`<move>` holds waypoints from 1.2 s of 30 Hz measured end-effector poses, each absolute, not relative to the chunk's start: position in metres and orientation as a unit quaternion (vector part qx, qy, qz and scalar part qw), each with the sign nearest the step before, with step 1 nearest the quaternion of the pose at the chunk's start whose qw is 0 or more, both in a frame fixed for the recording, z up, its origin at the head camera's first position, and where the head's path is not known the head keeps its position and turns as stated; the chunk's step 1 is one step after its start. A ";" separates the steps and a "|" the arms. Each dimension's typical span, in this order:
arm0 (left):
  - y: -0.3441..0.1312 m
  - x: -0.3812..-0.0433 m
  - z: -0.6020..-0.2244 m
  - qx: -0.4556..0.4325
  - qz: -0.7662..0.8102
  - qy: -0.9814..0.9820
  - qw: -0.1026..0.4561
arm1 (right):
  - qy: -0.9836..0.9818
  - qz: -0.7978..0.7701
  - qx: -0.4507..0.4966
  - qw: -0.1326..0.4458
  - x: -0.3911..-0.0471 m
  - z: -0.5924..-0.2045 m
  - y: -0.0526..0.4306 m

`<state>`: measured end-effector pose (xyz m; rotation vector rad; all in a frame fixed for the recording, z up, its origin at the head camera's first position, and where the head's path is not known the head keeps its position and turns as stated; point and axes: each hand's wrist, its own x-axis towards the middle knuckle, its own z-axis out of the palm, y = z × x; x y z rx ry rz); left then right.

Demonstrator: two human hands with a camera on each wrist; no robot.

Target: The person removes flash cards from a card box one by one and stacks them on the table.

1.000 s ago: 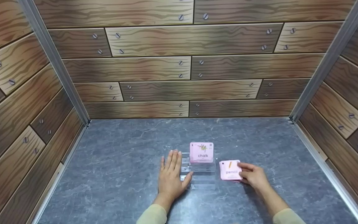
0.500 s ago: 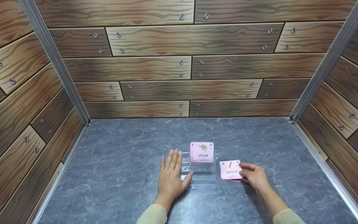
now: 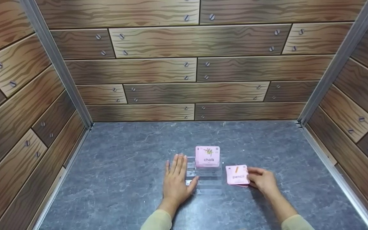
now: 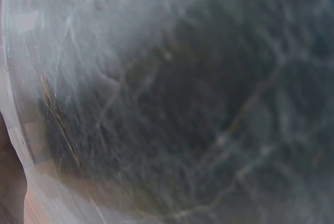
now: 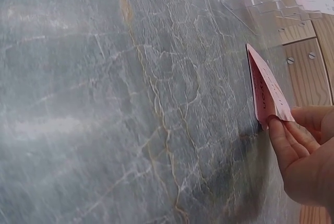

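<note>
My left hand [image 3: 176, 183] lies with straight fingers along the left side of a clear plastic tiered stand [image 3: 208, 173], its thumb at the front. A pink card reading "chalk" [image 3: 207, 157] leans upright on the stand's back tier. Right of the stand, my right hand [image 3: 264, 182] pinches the right edge of a pink "pencil" card [image 3: 236, 174] between thumb and fingers. In the right wrist view that card [image 5: 272, 84] is tilted up over another pink card [image 5: 258, 91], whose word ends in "yon". Most of the lower card is hidden from the head view.
A grey marbled tabletop [image 3: 133, 147] spreads around the stand. Wood-patterned panels [image 3: 158, 70] wall the back and both sides, with metal posts [image 3: 59, 67] at the corners.
Around half a second ago the pencil card shifted slightly right, and more of the lower card's edge shows beneath it. My left hand and the stand stay still.
</note>
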<state>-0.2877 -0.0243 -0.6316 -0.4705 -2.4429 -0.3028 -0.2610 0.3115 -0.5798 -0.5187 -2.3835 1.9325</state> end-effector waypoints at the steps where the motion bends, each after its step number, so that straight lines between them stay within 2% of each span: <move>1: -0.024 -0.288 -0.631 -0.177 -0.114 -0.928 0.309 | -0.766 0.621 -0.165 0.015 -0.261 -0.580 0.312; 7: -0.024 -0.288 -0.632 -0.175 -0.116 -0.932 0.297 | -0.774 0.611 -0.165 0.018 -0.261 -0.580 0.313; 18: -0.025 -0.288 -0.632 -0.186 -0.122 -0.918 0.329 | -0.784 0.597 -0.167 0.035 -0.258 -0.578 0.314; 30: -0.026 -0.288 -0.632 -0.186 -0.114 -0.919 0.330 | -0.786 0.595 -0.163 0.037 -0.258 -0.574 0.316; 36: -0.025 -0.289 -0.632 -0.181 -0.105 -0.927 0.311 | -0.787 0.594 -0.162 0.041 -0.258 -0.570 0.316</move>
